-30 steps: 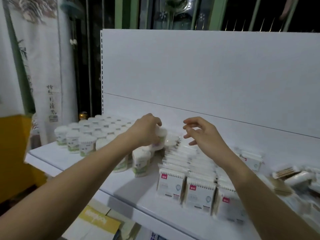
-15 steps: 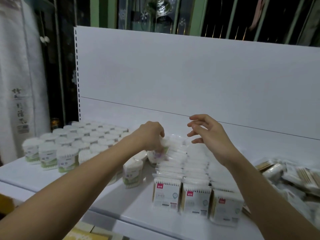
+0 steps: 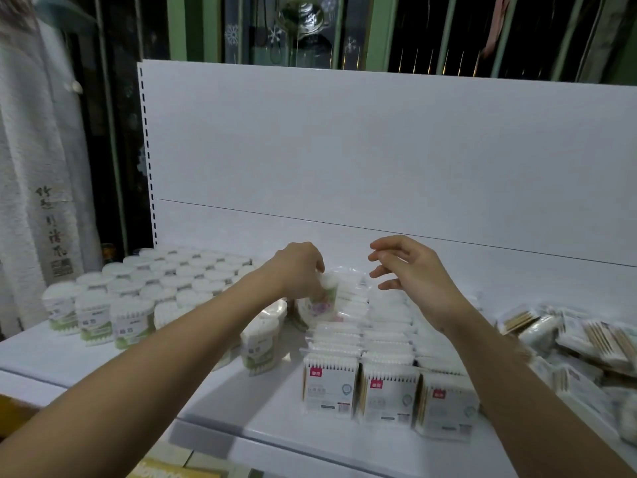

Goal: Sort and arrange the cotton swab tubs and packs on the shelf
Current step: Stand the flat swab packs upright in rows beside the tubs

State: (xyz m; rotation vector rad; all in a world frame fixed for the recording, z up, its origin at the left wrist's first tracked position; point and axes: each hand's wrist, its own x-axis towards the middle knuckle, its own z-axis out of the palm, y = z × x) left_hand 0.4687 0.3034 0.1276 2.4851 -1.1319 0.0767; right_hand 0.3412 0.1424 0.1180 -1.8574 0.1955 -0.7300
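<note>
the left hand [image 3: 299, 270] pinches a clear plastic swab tub with a pink-and-green label [image 3: 324, 300] above the white shelf [image 3: 103, 353]. the right hand [image 3: 410, 274] hovers beside it, fingers [image 3: 382, 243] loosely spread.

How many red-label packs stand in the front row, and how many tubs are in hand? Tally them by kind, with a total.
Front-row red-label packs: 3
Tub gripped by the left hand: 1
Total: 4

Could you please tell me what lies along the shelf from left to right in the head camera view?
Block of green-labelled tubs → left hand gripping a tub → rows of red-labelled packs → loose heap of packs.
</note>
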